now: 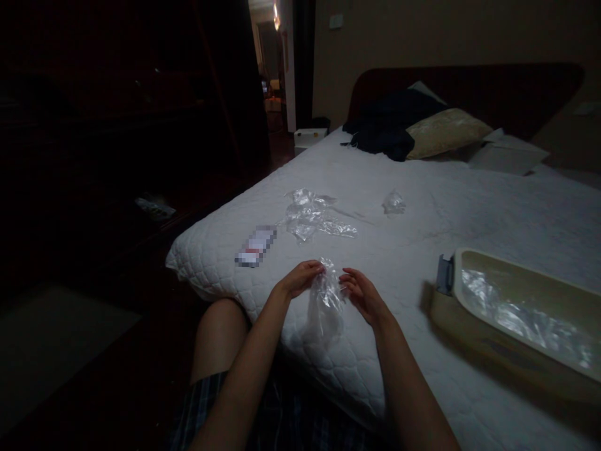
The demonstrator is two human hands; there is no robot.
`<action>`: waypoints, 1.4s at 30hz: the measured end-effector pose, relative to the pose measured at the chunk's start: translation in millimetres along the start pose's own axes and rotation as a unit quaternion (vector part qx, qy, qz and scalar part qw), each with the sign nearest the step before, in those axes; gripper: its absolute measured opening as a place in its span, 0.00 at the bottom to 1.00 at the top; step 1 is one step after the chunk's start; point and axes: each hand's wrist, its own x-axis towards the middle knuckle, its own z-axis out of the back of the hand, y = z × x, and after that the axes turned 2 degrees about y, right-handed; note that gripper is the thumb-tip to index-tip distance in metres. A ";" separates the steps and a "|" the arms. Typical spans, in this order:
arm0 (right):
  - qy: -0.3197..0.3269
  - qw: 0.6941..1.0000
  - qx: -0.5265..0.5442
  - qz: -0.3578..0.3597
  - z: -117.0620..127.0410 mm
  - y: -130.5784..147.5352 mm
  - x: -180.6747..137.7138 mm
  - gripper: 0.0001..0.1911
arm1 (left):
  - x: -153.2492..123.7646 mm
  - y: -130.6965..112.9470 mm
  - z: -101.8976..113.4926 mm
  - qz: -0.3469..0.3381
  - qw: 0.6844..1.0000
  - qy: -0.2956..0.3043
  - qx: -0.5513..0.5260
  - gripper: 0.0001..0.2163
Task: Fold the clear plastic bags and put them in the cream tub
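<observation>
A clear plastic bag (325,304) hangs between my two hands, just above the near edge of the bed. My left hand (304,277) pinches its upper edge with fingers closed. On the bag's other side, my right hand (359,291) has its fingers apart, close to the plastic; whether the fingertips touch it is hard to see. Past my hands lies a crumpled heap of clear plastic bags (312,216). Farther right sits a small balled-up plastic bag (394,202).
At the right a beige plastic bin (498,344) with a grey latch holds more clear plastic. A phone-like item, blurred out (256,246), lies left of the heap. A patterned pillow (448,133) and dark cloth (389,122) are by the headboard (526,94). The white quilted bed (225,250) ends at my knees.
</observation>
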 end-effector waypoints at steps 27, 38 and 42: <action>-0.024 0.977 -0.204 0.052 -1.8 -11.8 4.6 0.11 | 1.7 3.8 3.3 0.023 0.999 -0.010 0.027 0.15; -0.031 0.996 -0.078 0.015 0.3 -4.5 -1.5 0.13 | -0.3 1.0 3.8 0.022 0.996 0.003 0.090 0.15; -0.030 0.998 -0.054 0.018 2.0 -3.2 -1.7 0.14 | -1.2 0.2 4.6 0.027 0.997 0.003 0.070 0.15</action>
